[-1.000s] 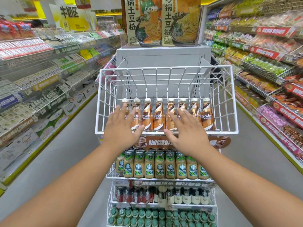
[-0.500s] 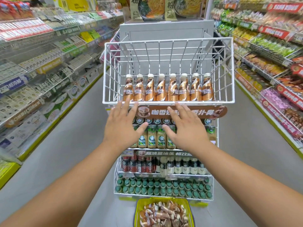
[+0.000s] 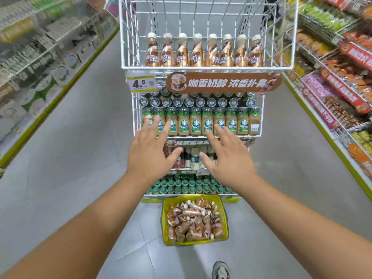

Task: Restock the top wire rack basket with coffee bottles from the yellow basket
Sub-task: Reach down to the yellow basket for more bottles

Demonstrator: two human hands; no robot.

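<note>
The white top wire basket (image 3: 207,67) holds one front row of several brown coffee bottles (image 3: 203,52) standing upright; behind the row it is bare. On the floor below stands the yellow basket (image 3: 194,241), piled with more coffee bottles (image 3: 193,220) lying loose. My left hand (image 3: 150,153) and my right hand (image 3: 227,158) hover side by side in front of the rack's middle shelves, fingers spread and straight, holding nothing. Both are well below the top basket and above the yellow basket.
Lower rack shelves carry green-labelled coffee bottles (image 3: 201,122), dark bottles and green-capped bottles (image 3: 187,186). A price tag reading 4.5 (image 3: 142,83) hangs beside a brown banner (image 3: 223,83). Stocked store shelves line both sides of the grey aisle. A shoe (image 3: 221,270) shows at the bottom.
Both hands have drawn back from the top basket's bottle row and dropped lower, still empty. The view has tilted down, bringing the yellow basket on the floor fully into sight.
</note>
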